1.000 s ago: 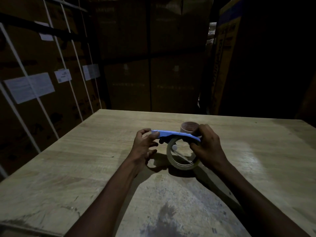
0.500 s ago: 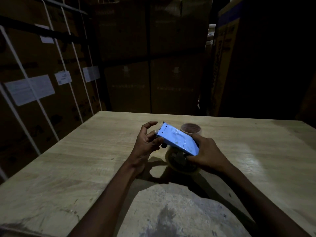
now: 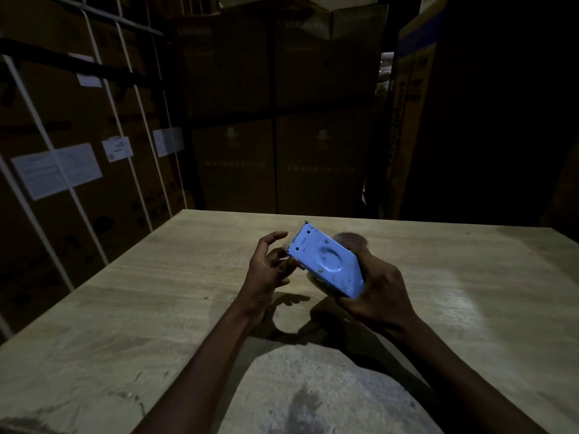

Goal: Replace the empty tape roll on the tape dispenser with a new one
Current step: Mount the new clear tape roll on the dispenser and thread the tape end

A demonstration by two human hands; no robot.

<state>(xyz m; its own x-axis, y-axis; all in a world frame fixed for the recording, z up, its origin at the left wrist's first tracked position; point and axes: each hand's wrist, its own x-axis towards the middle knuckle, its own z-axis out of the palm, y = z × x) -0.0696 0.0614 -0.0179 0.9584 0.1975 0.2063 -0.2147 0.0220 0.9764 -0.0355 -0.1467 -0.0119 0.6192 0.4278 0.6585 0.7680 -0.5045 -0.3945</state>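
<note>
The dispenser [image 3: 326,261] is held in the air above the middle of the table [image 3: 156,308], tilted, with its blue flat side to the camera and its toothed cutter end up and away; the right hand [image 3: 376,296] holds it at the lower end, fingers closed around the body; the left hand [image 3: 269,267] is at the cutter end with fingers apart and curled, the fingertips [image 3: 282,267] near or touching the lower edge, I cannot tell which; a roll [image 3: 319,281] shows only as a pale rim under the blue plate, mostly hidden; a second ring [image 3: 351,239], blurred, is behind the dispenser, toward the far edge of the table, probably the empty core; I judge the dispenser light and stiff, of hard smooth plastic, so it may slip in a loose grip; the teeth look sharp, so it is better to take it by the flat sides and the rear, not the cutter; the tape end will be thin and sticky, best pinched near its edge.
</note>
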